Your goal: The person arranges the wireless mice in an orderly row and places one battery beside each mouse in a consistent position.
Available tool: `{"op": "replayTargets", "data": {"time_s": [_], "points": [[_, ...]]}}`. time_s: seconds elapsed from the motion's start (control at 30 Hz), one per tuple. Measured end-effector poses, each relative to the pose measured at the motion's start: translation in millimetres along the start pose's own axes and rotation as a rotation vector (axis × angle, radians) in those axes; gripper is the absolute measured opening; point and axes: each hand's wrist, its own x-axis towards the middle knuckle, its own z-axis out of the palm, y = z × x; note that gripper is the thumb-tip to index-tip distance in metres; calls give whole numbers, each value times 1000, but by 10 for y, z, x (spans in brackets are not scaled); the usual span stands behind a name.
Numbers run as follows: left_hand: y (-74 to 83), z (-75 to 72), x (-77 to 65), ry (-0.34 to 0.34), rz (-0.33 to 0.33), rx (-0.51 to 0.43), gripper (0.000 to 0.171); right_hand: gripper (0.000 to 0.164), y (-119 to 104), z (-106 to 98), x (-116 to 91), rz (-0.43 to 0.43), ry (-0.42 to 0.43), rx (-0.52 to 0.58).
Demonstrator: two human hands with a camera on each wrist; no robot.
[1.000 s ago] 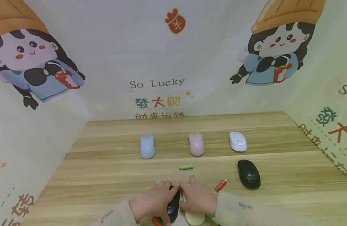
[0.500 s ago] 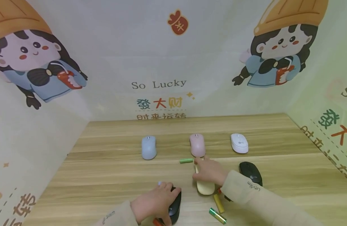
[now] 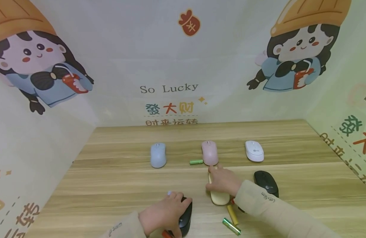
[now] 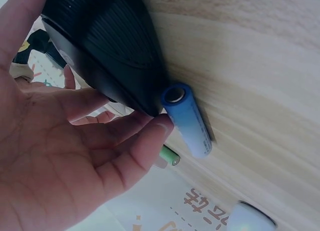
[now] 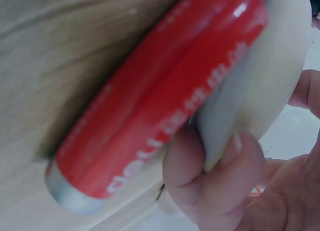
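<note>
My left hand (image 3: 165, 213) grips a black computer mouse (image 3: 186, 218) near the front of the table, thumb and fingers on its two sides. A blue battery (image 4: 187, 123) lies by those fingertips in the left wrist view. Further forward and right, my right hand (image 3: 224, 181) holds a cream mouse (image 3: 220, 199) by its sides, just in front of the pink mouse (image 3: 210, 153). Close beside the cream mouse in the right wrist view is a red battery (image 5: 155, 106). A green battery (image 3: 196, 162) lies left of the pink mouse's rear end.
A light blue mouse (image 3: 158, 155) and a white mouse (image 3: 254, 151) stand in the back row. Another black mouse (image 3: 265, 182) sits right, partly behind the right sleeve. Yellow (image 3: 232, 215) and shiny green (image 3: 231, 226) batteries lie at the front; an orange-red battery (image 3: 167, 234) shows beside the left thumb.
My right hand has carried the cream mouse forward and right, away from the black mouse. The green battery has shifted back to beside the pink mouse. My left hand has stayed put.
</note>
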Motion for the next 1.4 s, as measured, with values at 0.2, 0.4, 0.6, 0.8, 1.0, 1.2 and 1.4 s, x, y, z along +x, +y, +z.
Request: {"op": "replayTargets", "data": {"time_s": [0.2, 0.4, 0.6, 0.8, 1.0, 1.2, 1.4], "points": [[19, -2, 36, -36, -20, 30, 95, 55, 18, -2, -15, 1, 16, -1], [26, 12, 51, -39, -22, 30, 96, 55, 44, 7, -26, -7, 18, 14], [15, 39, 34, -5, -5, 48, 95, 51, 42, 15, -36, -36, 16, -5], [15, 50, 15, 14, -3, 45, 96, 51, 43, 33, -43, -56, 22, -19], [4, 55, 8, 27, 17, 49, 98, 59, 91, -54, -64, -30, 2, 23], [12, 89, -15, 88, 11, 1, 93, 54, 300, -416, -214, -20, 53, 41], [69, 171, -43, 259, -105, -65, 76, 50, 684, -640, -451, 2, 140, 5]]}}
